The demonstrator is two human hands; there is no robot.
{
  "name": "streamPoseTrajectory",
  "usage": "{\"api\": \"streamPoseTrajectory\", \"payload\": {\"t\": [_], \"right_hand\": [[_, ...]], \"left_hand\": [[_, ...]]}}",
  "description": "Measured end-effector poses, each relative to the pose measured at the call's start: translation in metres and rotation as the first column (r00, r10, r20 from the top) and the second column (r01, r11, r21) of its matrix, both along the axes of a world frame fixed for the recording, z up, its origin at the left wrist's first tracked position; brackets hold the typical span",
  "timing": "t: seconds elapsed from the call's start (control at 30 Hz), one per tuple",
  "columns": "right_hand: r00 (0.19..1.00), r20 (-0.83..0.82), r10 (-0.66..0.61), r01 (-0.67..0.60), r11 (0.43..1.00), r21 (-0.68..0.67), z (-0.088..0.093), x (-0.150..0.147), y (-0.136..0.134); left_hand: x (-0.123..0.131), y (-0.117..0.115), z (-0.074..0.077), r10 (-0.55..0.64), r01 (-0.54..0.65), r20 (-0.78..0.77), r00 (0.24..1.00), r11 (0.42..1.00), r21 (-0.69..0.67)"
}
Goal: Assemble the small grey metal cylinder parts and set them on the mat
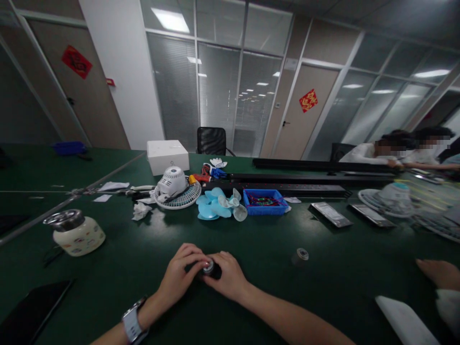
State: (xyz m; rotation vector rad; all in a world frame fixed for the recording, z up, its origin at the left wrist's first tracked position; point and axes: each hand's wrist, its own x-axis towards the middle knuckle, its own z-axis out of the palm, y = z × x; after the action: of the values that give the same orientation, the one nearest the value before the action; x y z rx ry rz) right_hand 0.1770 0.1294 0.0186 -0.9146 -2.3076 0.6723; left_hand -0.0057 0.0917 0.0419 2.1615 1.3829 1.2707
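Note:
Low over the near middle of the table, my two hands meet at a small dark cylinder with a round metallic top (208, 267). My right hand (230, 278) curls around its side, thumb and fingers closed on it. From the left, my left hand (184, 268) pinches at the top with thumb and fingertips; the wrist wears a watch. The fingers partly cover the cylinder, so its exact kind cannot be made out. A similar small cylinder (301, 256) stands on the table to the right, apart from both hands.
Behind my hands are light-blue fan blades (212, 205), a white fan housing (173, 182) and a blue tray (266, 209) of wired parts. A cream pot (79, 235) sits left, a dark tablet-like slab (32, 311) nearer. Another person's hand (438, 274) rests at right.

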Motion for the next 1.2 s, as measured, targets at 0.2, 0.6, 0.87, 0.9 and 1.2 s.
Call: {"api": "streamPoseTrajectory", "payload": {"t": [0.2,0.6,0.87,0.9,1.2], "right_hand": [[1.0,-0.01,-0.027,0.026,0.998,-0.049,0.001,0.0,-0.001],[0.999,-0.027,-0.038,0.035,0.992,-0.118,0.014,0.002,-0.003],[0.985,-0.149,-0.084,0.059,0.984,-0.168,0.01,0.001,-0.002],[0.981,-0.167,-0.098,0.064,0.978,-0.197,0.01,0.001,-0.002],[0.955,-0.204,-0.215,0.101,0.884,-0.457,0.013,0.026,-0.001]], "left_hand": [[-0.014,0.002,-0.004,0.132,-0.13,0.054,0.99,0.991,-0.03],[-0.03,0.0,-0.021,0.087,-0.116,-0.114,0.99,0.955,-0.274],[-0.03,0.0,-0.024,0.129,-0.145,-0.078,0.989,0.953,-0.266],[-0.031,-0.001,-0.024,0.167,-0.174,-0.05,0.985,0.945,-0.276],[-0.041,0.003,-0.018,0.393,-0.33,0.1,0.914,0.864,-0.38]]}}
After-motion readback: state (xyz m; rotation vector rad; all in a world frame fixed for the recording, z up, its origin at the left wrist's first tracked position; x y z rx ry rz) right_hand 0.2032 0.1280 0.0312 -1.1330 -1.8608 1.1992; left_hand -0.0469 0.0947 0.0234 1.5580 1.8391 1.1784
